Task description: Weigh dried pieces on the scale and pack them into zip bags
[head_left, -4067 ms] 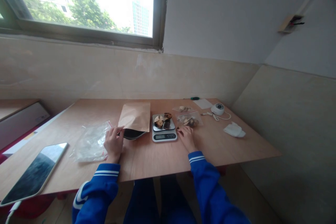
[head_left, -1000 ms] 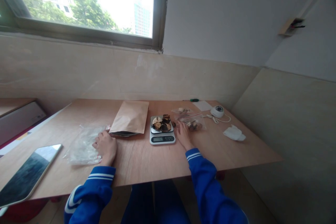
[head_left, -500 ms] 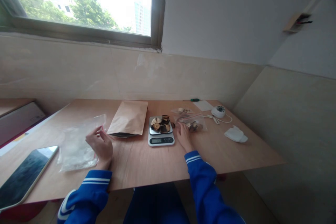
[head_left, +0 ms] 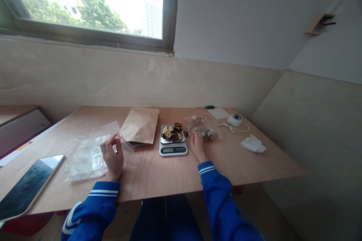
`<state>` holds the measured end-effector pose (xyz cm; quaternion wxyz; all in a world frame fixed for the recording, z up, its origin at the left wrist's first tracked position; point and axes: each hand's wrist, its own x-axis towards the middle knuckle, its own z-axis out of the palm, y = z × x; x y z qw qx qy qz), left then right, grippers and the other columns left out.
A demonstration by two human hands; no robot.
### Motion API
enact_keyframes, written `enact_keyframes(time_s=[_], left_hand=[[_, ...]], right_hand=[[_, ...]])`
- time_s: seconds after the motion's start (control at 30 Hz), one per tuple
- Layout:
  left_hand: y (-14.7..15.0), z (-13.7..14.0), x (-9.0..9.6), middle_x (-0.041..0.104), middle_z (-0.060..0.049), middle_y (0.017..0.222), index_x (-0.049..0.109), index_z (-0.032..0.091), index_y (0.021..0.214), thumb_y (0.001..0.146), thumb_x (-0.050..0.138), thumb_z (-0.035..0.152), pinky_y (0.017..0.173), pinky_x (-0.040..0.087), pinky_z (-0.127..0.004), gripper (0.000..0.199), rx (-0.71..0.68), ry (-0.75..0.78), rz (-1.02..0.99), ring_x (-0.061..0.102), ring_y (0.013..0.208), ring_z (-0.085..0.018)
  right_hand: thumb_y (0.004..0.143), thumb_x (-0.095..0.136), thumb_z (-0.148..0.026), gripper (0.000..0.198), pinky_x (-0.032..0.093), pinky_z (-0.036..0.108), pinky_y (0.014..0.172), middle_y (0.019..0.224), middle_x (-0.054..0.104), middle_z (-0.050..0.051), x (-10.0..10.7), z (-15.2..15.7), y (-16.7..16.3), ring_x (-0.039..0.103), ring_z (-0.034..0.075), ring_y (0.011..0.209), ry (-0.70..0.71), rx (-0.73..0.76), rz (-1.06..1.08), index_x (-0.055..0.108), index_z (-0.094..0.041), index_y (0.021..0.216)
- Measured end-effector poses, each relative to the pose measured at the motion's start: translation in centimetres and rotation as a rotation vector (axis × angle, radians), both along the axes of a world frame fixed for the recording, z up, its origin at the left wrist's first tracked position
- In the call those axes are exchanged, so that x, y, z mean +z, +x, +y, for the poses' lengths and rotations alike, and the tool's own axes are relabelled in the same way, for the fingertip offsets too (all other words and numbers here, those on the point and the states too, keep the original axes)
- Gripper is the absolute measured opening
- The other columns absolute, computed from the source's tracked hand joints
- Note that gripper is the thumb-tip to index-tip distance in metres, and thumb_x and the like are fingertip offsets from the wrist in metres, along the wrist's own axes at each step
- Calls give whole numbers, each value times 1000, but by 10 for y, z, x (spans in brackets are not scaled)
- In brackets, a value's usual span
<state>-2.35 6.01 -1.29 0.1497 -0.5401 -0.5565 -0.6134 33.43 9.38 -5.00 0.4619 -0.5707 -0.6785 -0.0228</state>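
Note:
My left hand (head_left: 113, 158) pinches a clear zip bag (head_left: 112, 127) with a red strip near its opening. Below and left of that hand lie more clear plastic bags (head_left: 85, 158). On the table rests my right hand (head_left: 198, 147), fingers loosely stretched out and holding nothing I can see. It is between a white digital scale (head_left: 173, 150) and a filled zip bag (head_left: 212, 134), its fingertips at that bag's edge. Several dark-and-pale dried slices (head_left: 172, 132) sit on the scale's plate. A small dark piece (head_left: 186, 133) lies just right of the plate.
A brown paper pouch (head_left: 141, 124) lies left of the scale. A phone (head_left: 31, 186) is at the left edge. Rightward are another small filled bag (head_left: 197, 118), a white device with a cable (head_left: 234, 119), a crumpled tissue (head_left: 253, 144), a paper sheet (head_left: 219, 113) and a green-handled tool (head_left: 209, 107).
My left hand has drawn one zip bag up and rightward from the others, so its red strip now reaches the paper pouch's lower edge. My right hand has stayed nearly still.

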Motion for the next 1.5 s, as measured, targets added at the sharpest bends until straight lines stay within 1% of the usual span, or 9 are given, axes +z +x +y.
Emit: enact_keyframes(time_s=[0.27,0.5,0.63,0.8,0.97,1.07,1.2,1.33,1.5], left_hand=[[19,-2,4,56,-5,85,58,18,85,88,50,41,85,47,-38,24,-66,-39,-56,56,88,-19],[73,8,25,57,-4,77,54,19,80,89,48,40,67,47,-30,23,-248,-82,-54,56,73,-16],[94,26,20,55,-2,72,49,20,77,90,43,39,64,45,-29,24,-294,-53,-107,54,66,-15],[88,32,-4,53,-1,65,42,22,75,89,38,41,58,42,-30,24,-163,-118,-260,52,60,-16],[80,28,-10,49,1,61,40,23,74,89,36,40,55,39,-29,23,-82,-138,-336,49,55,-16],[82,28,-11,48,2,59,42,23,74,88,38,40,53,36,-27,23,-114,-175,-314,48,52,-14],[84,29,-13,48,3,58,45,22,74,87,40,42,53,37,-26,25,-207,-233,-250,50,53,-14],[83,30,-14,52,0,61,46,22,74,87,38,42,56,40,-28,25,-232,-213,-222,53,56,-15],[82,31,-14,53,0,61,47,22,74,88,38,41,55,41,-29,25,-224,-186,-245,53,55,-16]], right_hand=[[92,33,-20,33,44,45,94,108,59,15,-2,2,1,53,25,107,-2,-1,-2,56,-15,116],[93,33,-21,32,43,45,94,106,60,14,-3,3,1,53,25,106,9,-27,-5,57,-15,114],[93,33,-19,35,43,45,96,106,60,13,1,1,0,53,25,107,-16,-9,-20,58,-15,117],[92,34,-17,41,45,43,95,109,59,12,6,-3,0,54,24,106,-89,40,-83,56,-20,126],[92,35,-19,41,45,44,95,110,59,12,7,-4,0,54,25,106,-112,39,-82,57,-20,126],[92,34,-17,40,46,41,95,109,61,11,15,2,-3,56,23,105,-72,89,-10,60,-21,122],[92,35,-15,39,45,36,96,111,62,10,40,26,-13,56,21,108,-34,185,12,62,-20,120],[89,43,-11,34,43,37,98,109,66,8,60,58,-21,56,21,107,-138,280,-147,67,-20,111],[84,54,-12,19,46,36,88,93,71,6,62,76,-21,62,21,92,-226,324,-210,71,-19,87]])
